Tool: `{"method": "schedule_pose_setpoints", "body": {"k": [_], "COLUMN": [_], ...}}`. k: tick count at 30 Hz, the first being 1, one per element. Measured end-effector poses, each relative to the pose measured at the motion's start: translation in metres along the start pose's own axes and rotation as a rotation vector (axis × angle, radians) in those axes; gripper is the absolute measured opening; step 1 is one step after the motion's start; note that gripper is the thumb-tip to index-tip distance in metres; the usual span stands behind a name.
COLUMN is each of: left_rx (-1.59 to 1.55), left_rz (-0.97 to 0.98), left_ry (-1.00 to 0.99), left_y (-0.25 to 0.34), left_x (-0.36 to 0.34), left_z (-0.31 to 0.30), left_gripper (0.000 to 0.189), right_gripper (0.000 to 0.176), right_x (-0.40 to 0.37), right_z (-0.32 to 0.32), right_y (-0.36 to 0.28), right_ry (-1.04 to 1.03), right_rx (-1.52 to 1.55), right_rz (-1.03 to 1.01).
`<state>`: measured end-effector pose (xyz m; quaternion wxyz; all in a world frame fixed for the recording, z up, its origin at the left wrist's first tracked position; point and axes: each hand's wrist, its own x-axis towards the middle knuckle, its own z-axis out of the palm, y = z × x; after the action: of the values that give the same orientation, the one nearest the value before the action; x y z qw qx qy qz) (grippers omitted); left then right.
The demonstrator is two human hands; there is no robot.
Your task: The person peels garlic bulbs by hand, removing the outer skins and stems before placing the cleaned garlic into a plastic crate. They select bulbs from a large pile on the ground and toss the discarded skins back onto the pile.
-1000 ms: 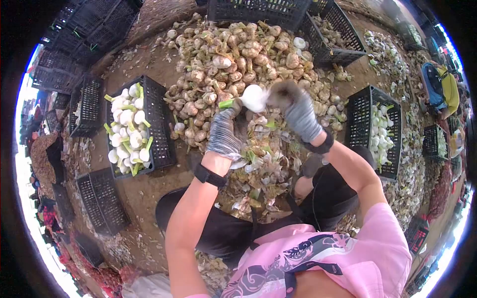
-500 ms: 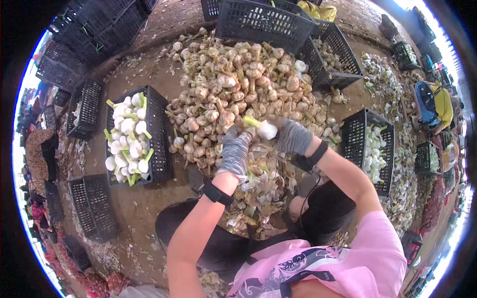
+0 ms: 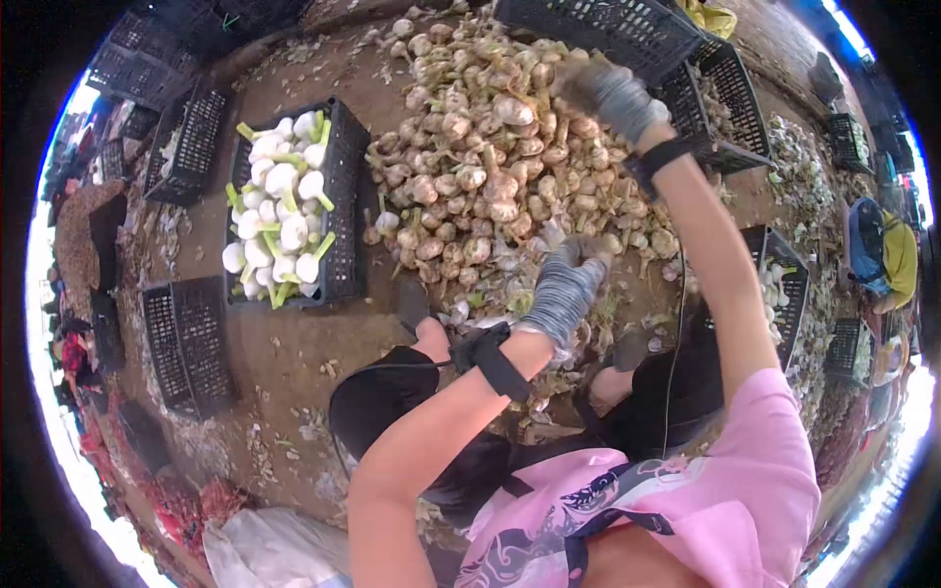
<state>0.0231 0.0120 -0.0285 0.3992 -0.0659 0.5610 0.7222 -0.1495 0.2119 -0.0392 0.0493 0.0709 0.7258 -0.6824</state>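
Your left hand, in a grey-striped glove, curls its fingers by the near edge of the heap of brown-skinned garlic bulbs. Your right hand blurs over its far side; whether either grip holds anything, I cannot tell. White, green-stemmed bulbs fill a black plastic crate to your left.

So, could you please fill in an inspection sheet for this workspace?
Surface: brown floor, littered.
Job's things: heaped garlic pile; white bulbs in the left crate, more in the right crate, partly hidden by the arm.
Clutter: loose skins between the feet.
Hands: both gloved; left hand curled near the skins, right hand blurred over the pile's upper right; contents unclear.
Cables: thin cord hanging by the right leg.
Surroundings: stacked crates, whitish sack.
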Motion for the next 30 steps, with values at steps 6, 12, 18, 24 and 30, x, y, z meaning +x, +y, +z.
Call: {"method": "schedule_pose_setpoints", "body": {"k": [6, 12, 18, 24, 30], "left_rx": [0.003, -0.068, -0.104, 0.307, 0.101], "left_rz": [0.143, 0.177, 0.168, 0.486, 0.621], "left_ry": [0.200, 0.242, 0.298, 0.145, -0.235], "left_y": [0.003, 0.005, 0.018, 0.013, 0.025], "left_x": [0.002, 0.002, 0.005, 0.020, 0.008], "left_z": [-0.005, -0.012, -0.022, -0.032, -0.015], "left_gripper": [0.015, 0.014, 0.029, 0.069, 0.063], "right_gripper": [0.051, 0.048, 0.018, 0.018, 0.028], "right_x": [0.035, 0.010, -0.018, -0.138, -0.195], "right_z": [0.109, 0.119, 0.057, 0.041, 0.020], "right_y": [0.181, 0.199, 0.239, 0.064, 0.009], "right_ry": [-0.033, 0.158, 0.095, 0.048, 0.045], "right_rx": [-1.058, -0.954, 0.235, -0.035, 0.254], "right_rz": [0.247, 0.173, 0.145, 0.079, 0.113]}}
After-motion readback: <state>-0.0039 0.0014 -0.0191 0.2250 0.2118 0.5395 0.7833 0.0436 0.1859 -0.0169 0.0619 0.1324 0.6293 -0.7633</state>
